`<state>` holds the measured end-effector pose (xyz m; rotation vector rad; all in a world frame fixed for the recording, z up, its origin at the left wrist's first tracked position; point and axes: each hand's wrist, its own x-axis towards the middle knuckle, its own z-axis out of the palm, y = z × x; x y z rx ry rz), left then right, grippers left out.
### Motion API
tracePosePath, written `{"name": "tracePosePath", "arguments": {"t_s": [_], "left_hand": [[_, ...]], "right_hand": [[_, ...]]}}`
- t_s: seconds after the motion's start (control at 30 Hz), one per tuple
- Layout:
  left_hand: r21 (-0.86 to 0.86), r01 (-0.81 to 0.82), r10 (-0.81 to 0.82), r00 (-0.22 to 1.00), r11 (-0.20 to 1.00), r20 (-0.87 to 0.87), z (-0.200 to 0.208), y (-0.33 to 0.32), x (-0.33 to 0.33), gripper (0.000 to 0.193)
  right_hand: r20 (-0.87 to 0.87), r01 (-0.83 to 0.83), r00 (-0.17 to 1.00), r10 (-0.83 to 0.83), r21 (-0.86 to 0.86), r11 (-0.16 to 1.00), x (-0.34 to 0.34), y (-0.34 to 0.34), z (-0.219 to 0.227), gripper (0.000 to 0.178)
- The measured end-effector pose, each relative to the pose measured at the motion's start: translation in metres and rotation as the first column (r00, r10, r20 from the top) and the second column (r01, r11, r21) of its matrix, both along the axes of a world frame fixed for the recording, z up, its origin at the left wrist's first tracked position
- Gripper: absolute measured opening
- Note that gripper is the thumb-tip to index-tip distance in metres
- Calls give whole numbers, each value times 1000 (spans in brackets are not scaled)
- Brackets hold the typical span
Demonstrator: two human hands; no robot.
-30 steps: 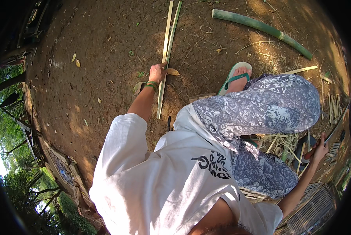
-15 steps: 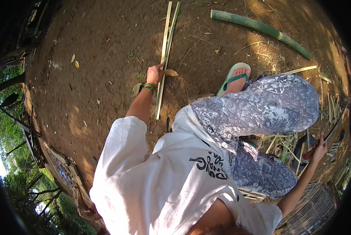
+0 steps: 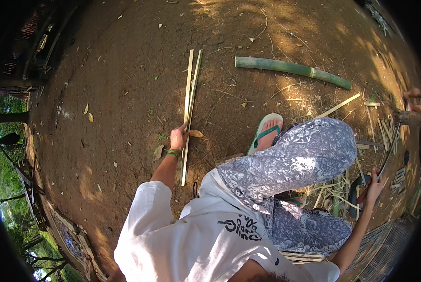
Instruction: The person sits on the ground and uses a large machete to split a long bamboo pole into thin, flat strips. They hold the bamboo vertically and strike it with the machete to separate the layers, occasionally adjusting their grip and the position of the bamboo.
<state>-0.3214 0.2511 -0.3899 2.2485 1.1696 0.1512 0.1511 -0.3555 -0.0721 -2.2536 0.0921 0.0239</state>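
My left hand (image 3: 178, 137), with a green band at the wrist, is at the near part of two long, narrow bamboo strips (image 3: 190, 94). Its fingers are curled, and the fingertips pinch at the strips' edge. The strips lie close together, one pale and one green-edged, spreading slightly apart at the far end. Off to the right, my right hand (image 3: 374, 188) is closed around a knife with a reddish handle and a long, dark, narrow blade (image 3: 387, 157). Part of the handle is hidden by the hand.
A thick green bamboo pole (image 3: 285, 67) lies on the dirt ahead. Pale shavings (image 3: 330, 193) and split pieces (image 3: 388, 134) are heaped beside my patterned trousers. My sandalled foot (image 3: 267, 134) rests on the ground. A slatted bamboo panel (image 3: 375, 246) is at the lower right.
The view has tilted, so the ground and objects sit lower in the picture. My left hand stays at the strips. Some right-hand fingers look more extended, with the knife still in that hand.
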Motion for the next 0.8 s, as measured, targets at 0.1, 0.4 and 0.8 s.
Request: {"name": "tracePosePath", "arguments": {"t_s": [0.1,0.4,0.8], "left_hand": [[20,19,-19,1000,1000,0,1,-3,-2,55],[58,61,-59,998,996,-37,-7,14,-3,59],[-19,-55,55,998,998,-27,0,12,-2,60]], "right_hand": [[1,9,1000,-9,24,1000,-4,0,-1,26],[20,9,1000,-10,47,999,-11,-8,-8,25],[-1,42,999,-42,216,976,-15,23,23,17]]}}
